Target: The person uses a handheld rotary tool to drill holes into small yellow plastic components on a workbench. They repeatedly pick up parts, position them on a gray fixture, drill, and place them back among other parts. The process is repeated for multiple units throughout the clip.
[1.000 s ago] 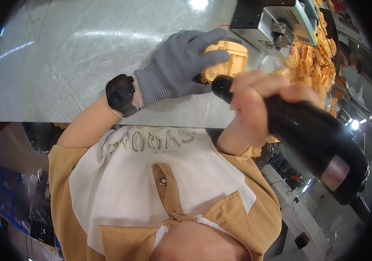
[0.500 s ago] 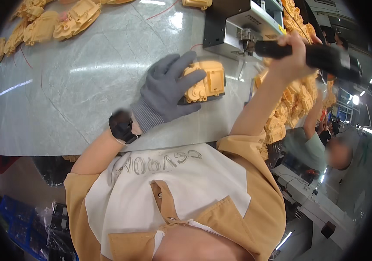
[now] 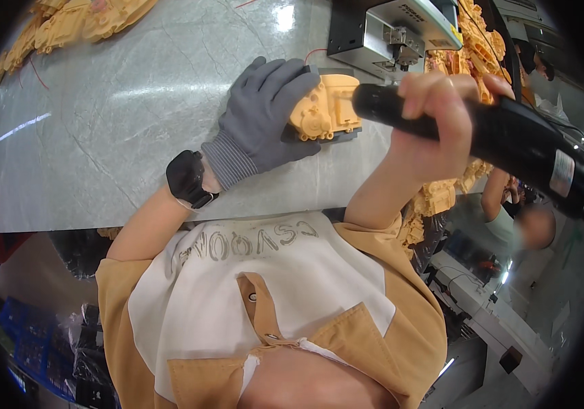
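My left hand (image 3: 263,112), in a grey knit glove, grips the left side of an orange-yellow plastic housing (image 3: 327,112). That housing rests on a dark block (image 3: 341,136) on the table, and the glove's fingers hide part of both. Wrapped round a thick black electric screwdriver (image 3: 520,146), my bare right hand (image 3: 439,109) holds it tilted, its front end pointing left. The screwdriver's nose is over the housing's right edge; whether its bit touches the plastic is hard to tell.
A metal screw feeder (image 3: 401,41) stands on the grey marbled table (image 3: 149,136) just beyond the housing. Similar orange parts (image 3: 74,27) lie at the far left, and more are heaped on the right (image 3: 435,198). Another person (image 3: 534,225) is at the far right.
The screwdriver has swung from the screw feeder leftward and nearer, to the housing. My left hand keeps its grip, and the whole view has shifted a little.
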